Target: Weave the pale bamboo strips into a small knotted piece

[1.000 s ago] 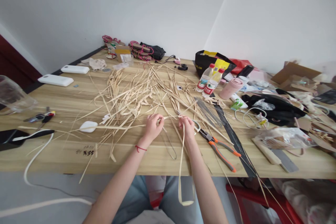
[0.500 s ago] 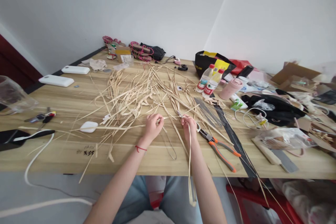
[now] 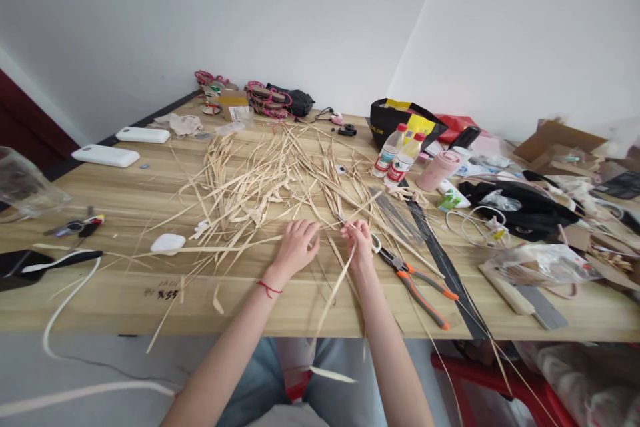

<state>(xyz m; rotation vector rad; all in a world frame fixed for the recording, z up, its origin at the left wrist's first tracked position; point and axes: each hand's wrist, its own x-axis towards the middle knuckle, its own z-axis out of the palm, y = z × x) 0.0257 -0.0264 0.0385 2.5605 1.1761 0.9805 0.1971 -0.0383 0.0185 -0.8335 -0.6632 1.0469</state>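
My right hand (image 3: 358, 244) pinches a pale flat plant-fibre strip (image 3: 334, 297), whose long end swings down past the table edge over my lap. Beneath this hand lies a pair of scissors (image 3: 376, 244); one white handle loop and the blade tip show around it. My left hand (image 3: 298, 245), with a red cord at the wrist, hovers over the wood with loosely bent fingers, the thumb apart from them, and nothing visible in it. Beyond both hands spreads a tangled heap of strips (image 3: 250, 180), with a thicker braided piece (image 3: 270, 199) in its midst. Orange-handled pliers (image 3: 415, 280) lie right of my right hand.
Two water bottles (image 3: 400, 160), a pink cup (image 3: 439, 171) and a black bag (image 3: 387, 120) stand back right. A white case (image 3: 168, 243) and two white power banks (image 3: 106, 155) lie left. A grey bar (image 3: 546, 307) lies near the front right edge.
My left hand has let go of the strip's stretched end and its fingers have spread. The strip's hanging part has swung left from beside my right forearm. My right hand has barely moved.
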